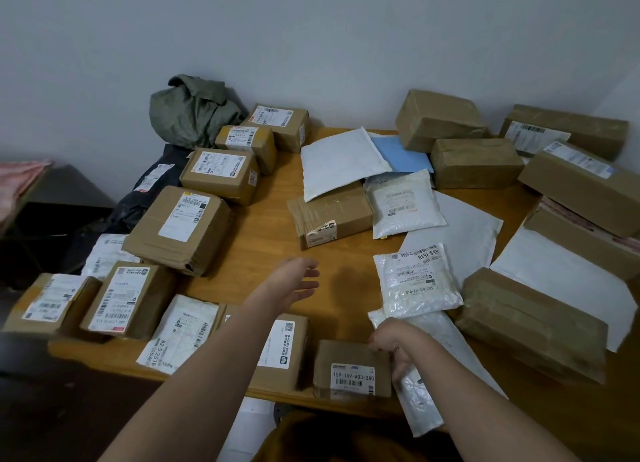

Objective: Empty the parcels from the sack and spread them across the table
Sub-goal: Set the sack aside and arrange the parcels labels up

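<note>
Several brown cardboard parcels and white mailers lie spread over the wooden table (263, 240). The crumpled green sack (192, 113) sits at the table's far left corner against the wall. My left hand (294, 281) hovers over bare wood in the middle, fingers straight, holding nothing. My right hand (393, 349) rests at the near edge, fingers curled down onto a white plastic mailer (420, 402) beside a small brown box (349, 368) with a printed label.
A black plastic parcel (138, 198) hangs off the table's left side. A dark low stand (65, 191) is further left. Large taped boxes (530, 323) crowd the right side. A white wall backs the table.
</note>
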